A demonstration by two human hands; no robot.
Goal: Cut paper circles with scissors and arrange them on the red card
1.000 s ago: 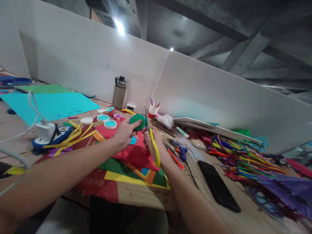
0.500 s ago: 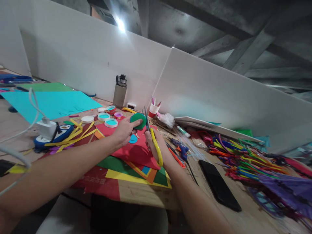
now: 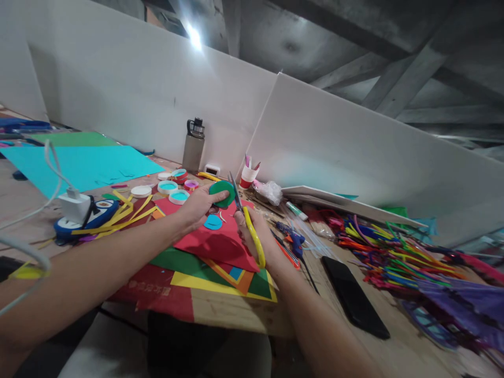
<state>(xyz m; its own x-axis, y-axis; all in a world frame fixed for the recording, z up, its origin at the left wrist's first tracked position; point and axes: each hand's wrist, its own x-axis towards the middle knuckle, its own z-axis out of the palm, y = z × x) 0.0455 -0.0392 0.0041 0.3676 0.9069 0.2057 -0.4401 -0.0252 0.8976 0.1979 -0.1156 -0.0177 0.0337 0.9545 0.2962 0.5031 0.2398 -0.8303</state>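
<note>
Between thumb and fingers, my left hand [image 3: 201,206] pinches a green paper circle [image 3: 220,189] above the red sheet. Yellow-handled scissors [image 3: 255,236] are in my right hand [image 3: 252,231], their blades pointing up and away at the circle's right edge. Whether the blades touch the paper is hard to tell. A blue paper circle [image 3: 213,222] lies on the red paper [image 3: 212,249] under my hands, with thin pale scraps close by. Green, orange and yellow sheets stick out beneath the red one.
Several shallow round lids [image 3: 179,197] stand behind my left hand. To the right lie a blue glue gun [image 3: 294,240], a black phone [image 3: 354,296] and colourful pipe cleaners [image 3: 394,257]. A bottle [image 3: 193,147] and a paper cup [image 3: 249,176] stand by the white partition.
The green circle and my left hand have shifted very slightly left. The scissors have tilted a little, and more of the blue circle shows.
</note>
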